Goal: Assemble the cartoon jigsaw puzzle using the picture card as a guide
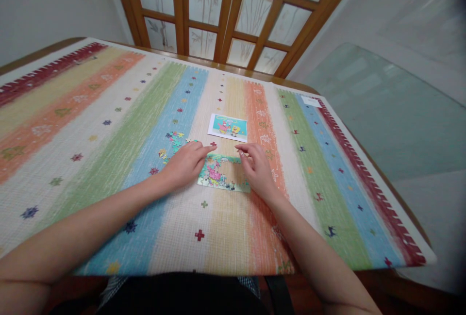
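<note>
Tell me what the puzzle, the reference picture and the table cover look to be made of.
Puzzle: probably printed cardboard, matte, going by its flat interlocking pieces.
Reference picture: likely a thin paper or card print with a white border, lying flat.
Cover: seems a woven textile; a grid-like weave shows in its coloured stripes.

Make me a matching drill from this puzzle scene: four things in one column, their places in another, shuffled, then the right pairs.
Things:
1. reference picture
2. loose puzzle pieces
3. part-built puzzle
4. white label

Places:
A. between the left hand and the right hand
B. far right, on the cloth's blue stripe near the edge
C. just beyond the part-built puzzle, past both hands
D. in a small heap by the left hand, on the blue stripe

Pairs: 1-C, 2-D, 3-A, 4-B
</note>
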Motion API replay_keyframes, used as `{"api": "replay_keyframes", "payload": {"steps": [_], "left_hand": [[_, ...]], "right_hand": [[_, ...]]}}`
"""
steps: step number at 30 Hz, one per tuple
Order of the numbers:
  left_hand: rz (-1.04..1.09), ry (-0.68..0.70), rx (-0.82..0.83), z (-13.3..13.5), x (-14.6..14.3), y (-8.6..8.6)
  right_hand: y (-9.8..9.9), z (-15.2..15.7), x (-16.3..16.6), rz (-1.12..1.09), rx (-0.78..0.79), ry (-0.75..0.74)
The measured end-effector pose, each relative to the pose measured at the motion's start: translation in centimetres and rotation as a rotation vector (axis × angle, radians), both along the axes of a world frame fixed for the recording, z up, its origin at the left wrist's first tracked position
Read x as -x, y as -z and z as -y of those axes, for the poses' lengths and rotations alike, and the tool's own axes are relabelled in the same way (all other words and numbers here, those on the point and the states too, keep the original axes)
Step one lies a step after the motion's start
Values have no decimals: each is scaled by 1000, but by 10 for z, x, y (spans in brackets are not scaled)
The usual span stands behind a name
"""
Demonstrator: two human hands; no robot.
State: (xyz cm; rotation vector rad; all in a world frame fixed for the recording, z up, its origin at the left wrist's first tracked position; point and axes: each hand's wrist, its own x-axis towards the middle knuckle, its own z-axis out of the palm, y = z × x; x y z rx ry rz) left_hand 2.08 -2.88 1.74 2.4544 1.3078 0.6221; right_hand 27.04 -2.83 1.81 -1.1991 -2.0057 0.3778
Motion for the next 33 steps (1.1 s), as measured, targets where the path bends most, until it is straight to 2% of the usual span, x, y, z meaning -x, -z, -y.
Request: {"api": "replay_keyframes", "payload": {"steps": [4,9,11,17,23,29,31,33], "left_hand": [[296,-51,190,-1,-2,-1],[740,-120,680,3,-8,3],[799,-120,773,5,-10,5],[895,-116,892,12,-13,3],[916,-131,892,18,-18,-4],[886,-104,916,26,-22,0],[847,-75,894,28,-21,1],[751,-45,768,28,-18,0]], "right_hand": [[-5,6,0,51,24,-80],[-2,19,9,150,-3,-199],[0,21,12,153,15,-200],[-3,23,16,92,112,-181],[-7,27,21,29,155,-185],[-9,29,23,-72,219,-158],[-9,28,23,-116,263,-144],[-8,27,21,-132,281,-121]]}}
